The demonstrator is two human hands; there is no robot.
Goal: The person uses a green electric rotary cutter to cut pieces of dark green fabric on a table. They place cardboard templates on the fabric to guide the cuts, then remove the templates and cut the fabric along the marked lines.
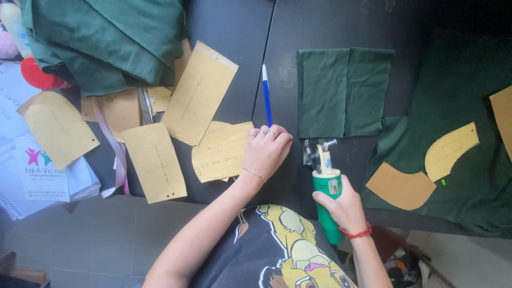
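Your right hand (345, 207) has its grip wrapped closed around the green plastic body of the handheld rotary fabric cutter (324, 184), which stands upright on the dark grey surface (234, 32) near its front edge, metal blade end pointing away from you. Your left hand (266, 152) rests knuckles-up with its fingers curled under, holding nothing that shows, touching the edge of a tan paper pattern piece with handwriting (221, 151). A blue pen (266, 95) lies just beyond that hand.

The folded rectangle of dark green fabric (341, 90) lies flat ahead of the cutter, well apart from your left hand — good. Judging from this, the cutter is only being steadied, so keep the blade end off the cloth until you have a line to follow.

Keep the left hand behind the blade, never in front of it. The larger green cloth on the right (469, 176) carries two curved pattern pieces, one brown card (400, 186) and one yellow paper (450, 149); they look loose, so hold them flat with spread fingers. Mind the pink measuring tape (114, 154) trailing among the patterns on the left — it could drag them.
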